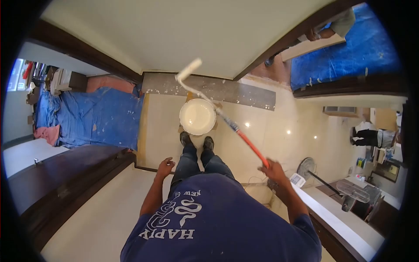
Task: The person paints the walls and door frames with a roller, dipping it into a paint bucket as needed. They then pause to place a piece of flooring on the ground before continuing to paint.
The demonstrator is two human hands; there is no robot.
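My right hand point(274, 170) is closed round the red-orange handle of a long paint roller point(252, 148). From there the pole slants up and to the left, and its pale, paint-coated roller head point(190, 69) is raised beyond the bucket, overlapping the wall's foot in this view. A round bucket of cream paint point(197, 116) stands on the floor right in front of my shoes point(208, 143). My left hand point(166, 167) hangs beside my left thigh, fingers loosely bent and apart, holding nothing.
Blue sheeting point(102, 115) covers the floor at left. A paint-spotted grey strip point(251, 94) lies along the wall point(192, 35) ahead. More blue sheeting point(345, 52) is at upper right. At right stand a fan point(307, 166) and, farther off, a person point(375, 137).
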